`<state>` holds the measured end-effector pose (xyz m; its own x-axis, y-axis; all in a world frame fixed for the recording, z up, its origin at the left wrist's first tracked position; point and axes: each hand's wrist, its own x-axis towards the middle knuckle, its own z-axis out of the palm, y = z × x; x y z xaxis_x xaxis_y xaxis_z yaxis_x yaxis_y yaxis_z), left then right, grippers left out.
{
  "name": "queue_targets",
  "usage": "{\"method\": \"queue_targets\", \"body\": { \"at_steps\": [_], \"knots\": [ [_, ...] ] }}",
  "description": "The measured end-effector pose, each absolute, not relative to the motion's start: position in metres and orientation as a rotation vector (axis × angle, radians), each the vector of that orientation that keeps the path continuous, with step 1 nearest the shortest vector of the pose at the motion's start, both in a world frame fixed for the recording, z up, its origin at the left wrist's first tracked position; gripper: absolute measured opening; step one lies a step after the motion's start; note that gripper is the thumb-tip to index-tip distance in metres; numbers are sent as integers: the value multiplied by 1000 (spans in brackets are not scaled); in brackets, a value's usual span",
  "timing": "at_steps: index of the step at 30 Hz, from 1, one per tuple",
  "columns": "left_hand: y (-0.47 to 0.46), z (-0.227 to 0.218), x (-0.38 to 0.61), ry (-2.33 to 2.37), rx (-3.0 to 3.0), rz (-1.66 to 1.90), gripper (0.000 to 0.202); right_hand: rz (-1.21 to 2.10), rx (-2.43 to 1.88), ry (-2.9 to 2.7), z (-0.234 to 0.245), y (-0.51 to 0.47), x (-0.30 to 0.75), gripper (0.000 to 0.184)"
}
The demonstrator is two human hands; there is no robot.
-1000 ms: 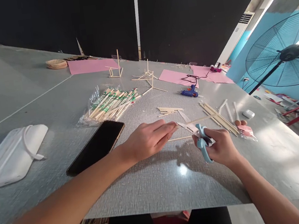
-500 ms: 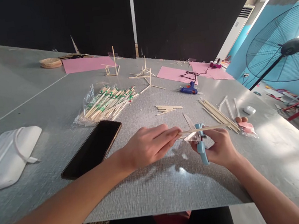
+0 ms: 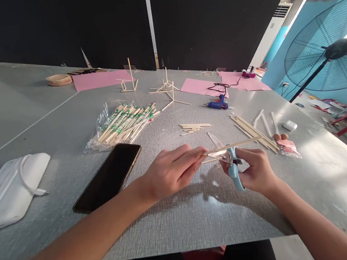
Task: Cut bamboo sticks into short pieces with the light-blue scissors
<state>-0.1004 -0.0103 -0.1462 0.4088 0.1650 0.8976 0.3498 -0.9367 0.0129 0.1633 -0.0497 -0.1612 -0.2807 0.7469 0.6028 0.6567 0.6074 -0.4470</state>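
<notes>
My left hand [image 3: 171, 171] pinches one end of a thin wooden stick [image 3: 242, 142] that points to the right, just above the grey table [image 3: 188, 217]. My right hand [image 3: 255, 170] grips light-blue scissors [image 3: 234, 171], whose blades sit at the stick close to my left fingertips. A second short stick lies on the table just under the blades. Both hands hover at the near middle of the table.
A black phone [image 3: 109, 177] lies left of my left hand, and a white plastic case [image 3: 11, 189] further left. Behind are a bag of wrapped sticks [image 3: 124, 121], loose stick piles [image 3: 252, 130], a blue glue gun [image 3: 218, 104], pink paper sheets [image 3: 200, 87] and small stick frames [image 3: 129, 82]. A fan [image 3: 329, 54] stands right.
The stick in my left hand has tilted up a little at its right end, and the scissors have shifted slightly along it. The camera view has drifted a bit.
</notes>
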Motion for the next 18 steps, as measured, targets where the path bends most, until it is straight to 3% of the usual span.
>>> {"method": "queue_targets", "body": {
  "at_steps": [18],
  "knots": [
    [-11,-142,-106,-416,-2590,-1507,20,49,-1050,-2073,-158,-51,166,10]
  ]
}}
